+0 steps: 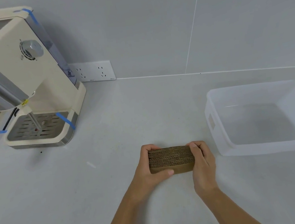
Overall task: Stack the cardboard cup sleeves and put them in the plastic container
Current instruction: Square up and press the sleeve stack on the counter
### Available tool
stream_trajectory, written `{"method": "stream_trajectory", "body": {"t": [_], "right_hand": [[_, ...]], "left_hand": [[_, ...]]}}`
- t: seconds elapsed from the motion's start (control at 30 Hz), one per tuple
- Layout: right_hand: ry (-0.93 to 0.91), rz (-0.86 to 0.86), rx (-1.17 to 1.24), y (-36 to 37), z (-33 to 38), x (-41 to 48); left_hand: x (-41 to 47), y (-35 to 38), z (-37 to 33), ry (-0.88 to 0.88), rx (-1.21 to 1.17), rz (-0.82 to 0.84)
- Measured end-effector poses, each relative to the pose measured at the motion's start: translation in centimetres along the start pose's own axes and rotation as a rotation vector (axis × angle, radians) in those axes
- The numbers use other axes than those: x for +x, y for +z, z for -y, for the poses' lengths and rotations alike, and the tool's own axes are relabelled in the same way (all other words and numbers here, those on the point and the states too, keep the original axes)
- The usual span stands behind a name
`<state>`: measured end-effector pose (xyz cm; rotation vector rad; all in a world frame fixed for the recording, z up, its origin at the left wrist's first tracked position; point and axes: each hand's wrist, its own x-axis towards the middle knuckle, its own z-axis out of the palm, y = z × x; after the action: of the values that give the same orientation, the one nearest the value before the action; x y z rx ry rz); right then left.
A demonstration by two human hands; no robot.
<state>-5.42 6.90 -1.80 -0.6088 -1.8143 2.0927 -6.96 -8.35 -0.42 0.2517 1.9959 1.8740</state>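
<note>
No legible brand, label or writing appears on any item; small marks on the wall socket plate point(94, 71) in the upper left centre are too small to read.

The plastic container point(216, 122), translucent and rectangular, stands on the worktop point(113, 172) at the right of the frame. Nothing shows inside it.

The stack of cardboard cup sleeves point(171, 158), brown and flattened, sits at lower centre, left of the container and apart from it. Corrugated edges face up. Whether the stack rests on the worktop or is held just above it cannot be told.

The left hand point(150, 169) is closed on the stack's left end, thumb lying across the front face. The right hand point(203, 161) is closed on the right end, fingers curled over the top edge. Both hands press the stack between them.

A cream coffee machine point(32, 74) occupies the upper left, with strips of blue tape point(66, 120) on its drip tray point(39, 127) and top corner. The tray holds no vessel.
</note>
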Motion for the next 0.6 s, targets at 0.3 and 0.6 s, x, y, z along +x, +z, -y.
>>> {"method": "stream_trajectory", "body": {"t": [0.3,0.6], "right_hand": [[-0.014,0.036,-0.047,-0.2,0.3,-0.2],[0.028,0.305,-0.186,-1.9,1.0,-0.2]], "left_hand": [[-0.2,-1.2,0.5,-0.01,0.195,0.057],[0.0,-1.2,0.9,0.002,0.203,0.04]]}}
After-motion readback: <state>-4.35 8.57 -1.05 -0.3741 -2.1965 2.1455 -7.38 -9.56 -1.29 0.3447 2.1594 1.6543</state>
